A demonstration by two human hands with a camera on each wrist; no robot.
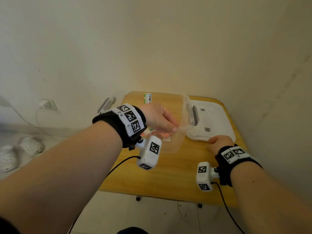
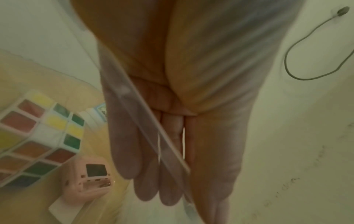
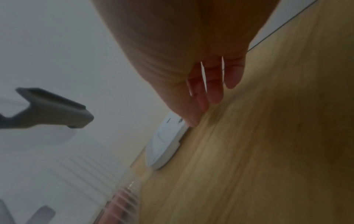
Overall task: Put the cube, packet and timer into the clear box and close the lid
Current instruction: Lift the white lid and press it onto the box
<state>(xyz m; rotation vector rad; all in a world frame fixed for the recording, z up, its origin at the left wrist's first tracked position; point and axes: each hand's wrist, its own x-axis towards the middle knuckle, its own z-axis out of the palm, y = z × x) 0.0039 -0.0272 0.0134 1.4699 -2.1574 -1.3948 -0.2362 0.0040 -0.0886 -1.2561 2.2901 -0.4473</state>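
My left hand (image 1: 162, 120) pinches the near rim of the clear box (image 1: 172, 146), which stands tilted on the wooden table (image 1: 168, 174). In the left wrist view the rim (image 2: 153, 133) runs across my fingers (image 2: 145, 181). The coloured cube (image 2: 38, 136) and the pink timer (image 2: 90, 178) show hazily beside the hand; I cannot tell whether they are inside the box. The cube (image 1: 148, 132) peeks out under my left wrist. The green packet (image 1: 148, 98) lies at the table's far edge. My right hand (image 1: 219, 142) touches the near edge of the white lid (image 1: 212, 119) with straight fingers (image 3: 206, 91).
A grey latch (image 1: 195, 115) hangs from the box rim next to the lid. Walls stand close behind and to the right of the small table. On the floor at left are white slippers (image 1: 25, 149); a socket with a cable (image 1: 48, 104) is on the wall.
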